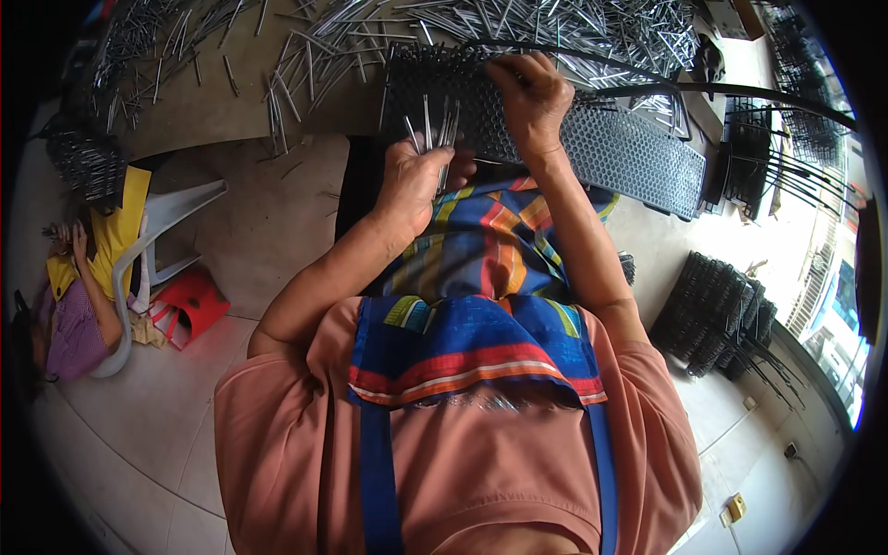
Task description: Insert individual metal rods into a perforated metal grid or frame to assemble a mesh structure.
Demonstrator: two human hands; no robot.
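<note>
A bundle of thin metal rods (427, 120) is pinched between the thumb and fingers of the left hand (412, 185), the rod ends being seen against a black perforated rack (495, 120). The right hand (536, 104) is held over the rack, its fingers bent inward; whether anything is pinched there cannot be told. Loose rods (629, 42) are heaped on the table (199, 106) beyond.

Left hand (416, 180) grips several thin metal rods (427, 118). Right hand (538, 100), fingers bent, at dark honeycomb panel (638, 153). Loose rods (592, 37) heaped across table (213, 92) beyond. Co-worker (79, 324), purple top, far left.
</note>
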